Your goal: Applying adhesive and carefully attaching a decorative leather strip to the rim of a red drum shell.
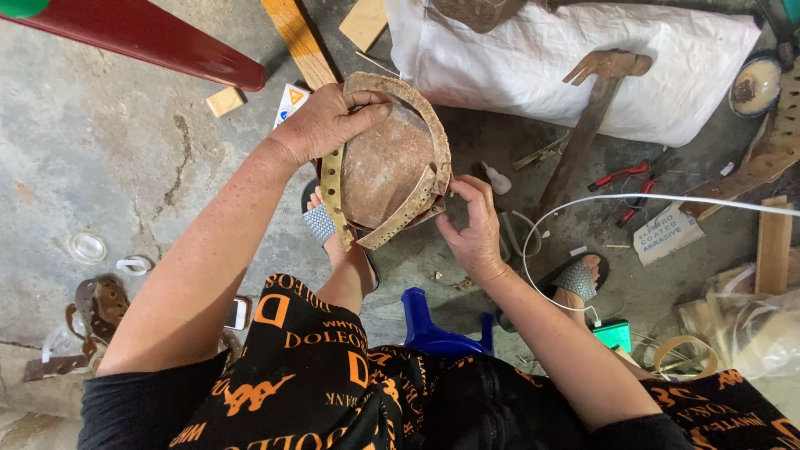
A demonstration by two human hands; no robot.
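A round brown leather piece (383, 162) with tan leather straps (408, 212) wrapped around its rim is held up over my knees. My left hand (325, 121) grips its upper left edge, fingers curled over the strap. My right hand (473, 225) pinches the strap ends at the lower right edge. Below it are my sandalled feet (321, 223) and the blue stool (433, 329) I sit on.
A white sack (542, 62) lies at the top with a wooden-handled tool (583, 133) on it. Red pliers (625, 179), a white cable (667, 198), wood offcuts (300, 37), a dark red pole (150, 37) and leather scraps (96, 308) lie on the concrete floor.
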